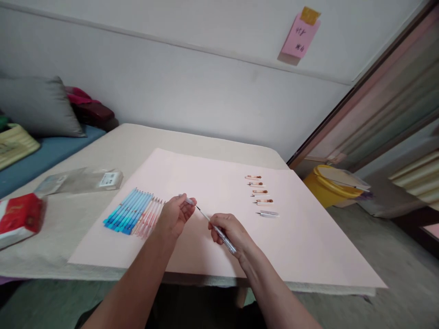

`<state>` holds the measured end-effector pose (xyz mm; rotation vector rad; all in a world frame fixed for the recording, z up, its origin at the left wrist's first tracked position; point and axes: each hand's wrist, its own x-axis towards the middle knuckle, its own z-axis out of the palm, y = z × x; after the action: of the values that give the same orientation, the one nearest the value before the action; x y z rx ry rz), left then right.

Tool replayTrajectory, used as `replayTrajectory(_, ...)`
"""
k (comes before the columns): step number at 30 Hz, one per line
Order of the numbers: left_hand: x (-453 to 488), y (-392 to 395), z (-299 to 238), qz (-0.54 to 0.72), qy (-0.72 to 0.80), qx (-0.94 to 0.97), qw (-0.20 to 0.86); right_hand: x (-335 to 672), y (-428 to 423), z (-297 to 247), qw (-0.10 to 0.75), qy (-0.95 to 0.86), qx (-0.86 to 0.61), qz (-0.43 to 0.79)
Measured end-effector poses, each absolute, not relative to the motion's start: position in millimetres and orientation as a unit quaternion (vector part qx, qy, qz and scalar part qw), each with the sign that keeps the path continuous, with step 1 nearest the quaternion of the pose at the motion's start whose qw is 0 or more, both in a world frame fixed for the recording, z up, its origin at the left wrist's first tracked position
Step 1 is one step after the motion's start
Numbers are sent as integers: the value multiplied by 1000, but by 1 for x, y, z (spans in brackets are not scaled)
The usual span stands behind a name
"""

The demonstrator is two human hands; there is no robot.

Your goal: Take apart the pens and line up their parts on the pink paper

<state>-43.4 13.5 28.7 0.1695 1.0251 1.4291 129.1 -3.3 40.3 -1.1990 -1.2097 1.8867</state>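
Note:
My left hand (178, 211) is closed in a pinch around a small pale pen part (188, 200), above the pink sheet (219, 178). My right hand (230, 229) grips a pale, see-through pen barrel (226, 241). A thin white refill (203, 213) with a dark tip sticks out of that barrel toward the left fingers. Whether its tip touches the part in my left hand I cannot tell. To the left lie a row of blue pens (128, 210) and several pink pens (149, 218). On the right side, pen parts (263, 201) lie in small spaced groups, the nearest being a whitish one (268, 213).
A clear plastic packet (80, 180) and a red and white pack (22, 219) lie on the table's left. Beyond them is a grey cushion (39, 107) on a blue seat. A yellow bin (318, 185) stands at the right. A pink note (300, 36) hangs on the wall.

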Motion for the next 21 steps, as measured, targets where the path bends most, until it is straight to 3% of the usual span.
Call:
replayTrajectory(12, -22, 1, 28, 533, 435, 102, 719, 136, 6, 32, 351, -473, -475, 654)
replayTrajectory(21, -9, -2, 22, 501, 431, 90, 745, 136, 8, 27, 316, -516, -510, 611)
